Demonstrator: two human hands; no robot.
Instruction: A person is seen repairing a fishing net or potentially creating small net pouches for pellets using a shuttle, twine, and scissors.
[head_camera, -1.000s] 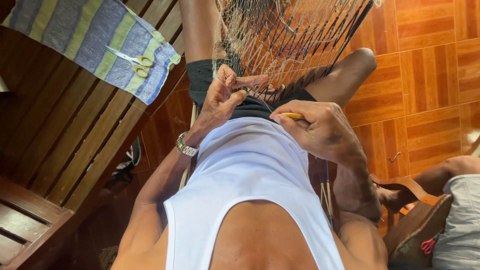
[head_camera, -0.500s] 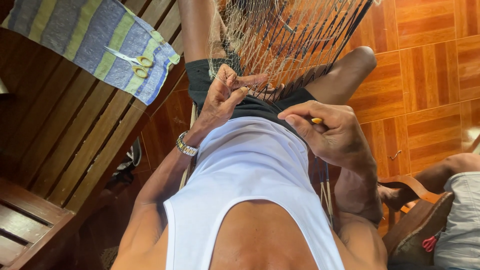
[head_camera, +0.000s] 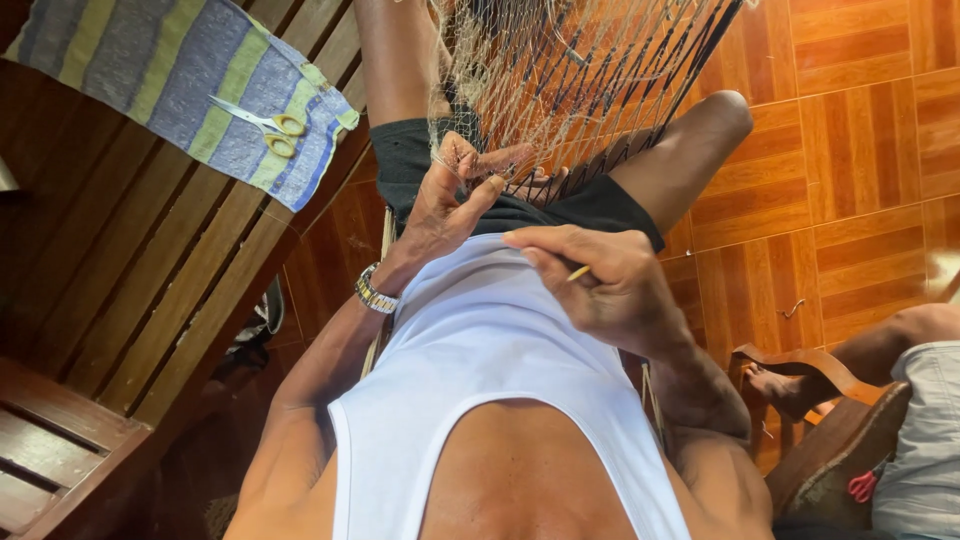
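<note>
My left hand (head_camera: 455, 195) pinches a strand of the net (head_camera: 570, 80), which hangs over my lap. My right hand (head_camera: 600, 280), just below the net's lower edge, is closed on a yellow needle (head_camera: 578, 272). Scissors (head_camera: 262, 125) lie on a striped cloth (head_camera: 150, 70), well left of the net.

obstacles: net (head_camera: 580, 90) over knees, bench (head_camera: 150, 300) at left | free: tiled floor (head_camera: 850, 150) at right

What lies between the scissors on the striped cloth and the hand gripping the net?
In the head view, between the scissors and the left hand lie striped cloth, wooden slats and a bare thigh.
</note>
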